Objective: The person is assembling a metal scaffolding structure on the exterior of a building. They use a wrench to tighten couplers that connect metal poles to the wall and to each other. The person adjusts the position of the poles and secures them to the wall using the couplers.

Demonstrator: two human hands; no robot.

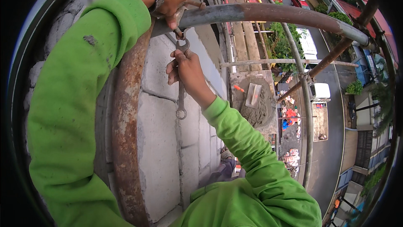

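Note:
My right hand (187, 65) pinches a combination wrench (181, 97) near its upper end, some fingers curled loosely beside it. The open jaw of the wrench meets the bolt end of a scaffold clamp (180, 16), and its ring end hangs down in front of the block wall. My left hand (174, 0), with a metal-banded watch on the wrist, is closed about the clamp from above, thumb pointing down beside the bolt. The clamp sits where a horizontal grey and rusty pipe (252, 12) meets a rusty upright pipe (127, 122); my left hand hides part of it.
A grey block wall (159, 151) stands close behind the pipes. To the right, a board (268, 80) carries wet mortar (262, 113) and a trowel (253, 95). More scaffold pipes (308, 143) cross on the right. Far below lie a street (331, 113) and a white truck (320, 92).

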